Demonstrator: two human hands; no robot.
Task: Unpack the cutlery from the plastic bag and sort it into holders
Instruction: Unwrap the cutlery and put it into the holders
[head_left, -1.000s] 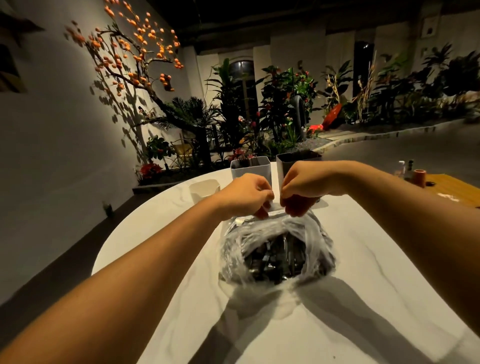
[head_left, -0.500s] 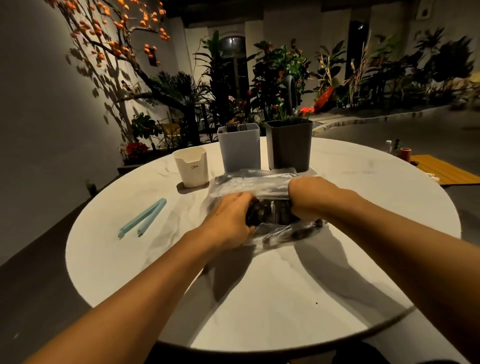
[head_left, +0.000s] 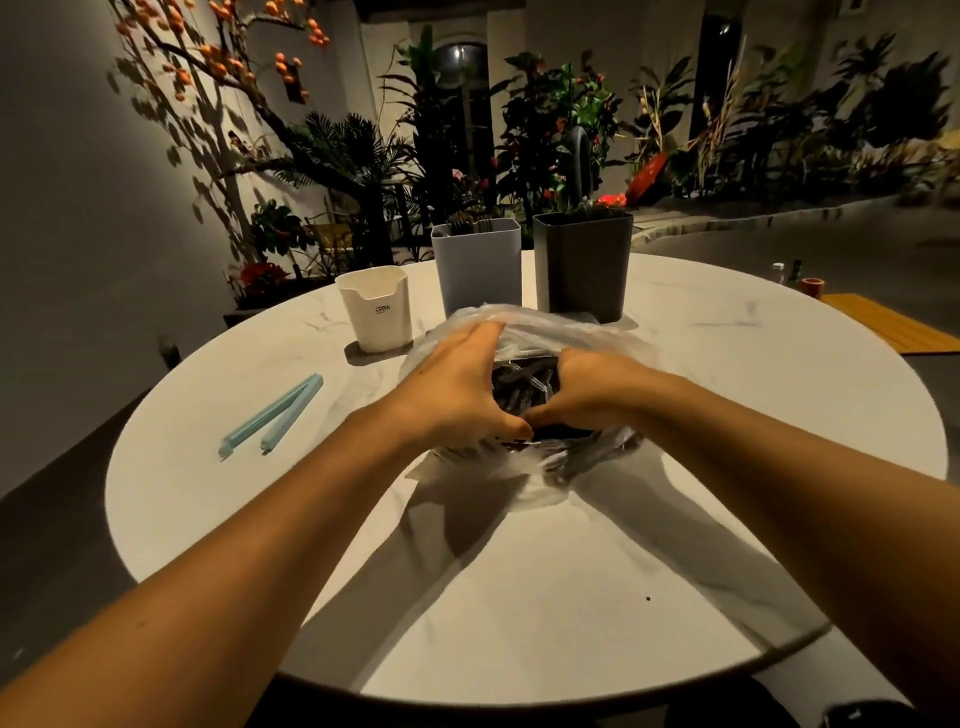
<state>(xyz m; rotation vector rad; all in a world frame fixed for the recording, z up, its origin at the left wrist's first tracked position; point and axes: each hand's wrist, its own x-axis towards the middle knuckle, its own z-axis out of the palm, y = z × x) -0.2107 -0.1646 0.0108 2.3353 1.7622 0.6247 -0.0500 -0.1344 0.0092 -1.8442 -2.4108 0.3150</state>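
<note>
Cutlery (head_left: 524, 379) is seen as a dark heap inside the clear plastic bag (head_left: 545, 332), which lies on the round white counter (head_left: 519, 597) just in front of three holders. The left hand (head_left: 457, 384) is laid over the bag's left side with fingers nearly straight, pressing the plastic apart, while the right hand (head_left: 587, 389) is curled at the mouth; whether plastic or a utensil is gripped cannot be told. The step in hand is judged to be the opening of the bag. Next, a single piece must be pinched out and carried to a holder. "CRBW" is printed on the white holder (head_left: 376, 306); no writing is seen on the grey holder (head_left: 478, 270) or the dark holder (head_left: 582, 265).
</note>
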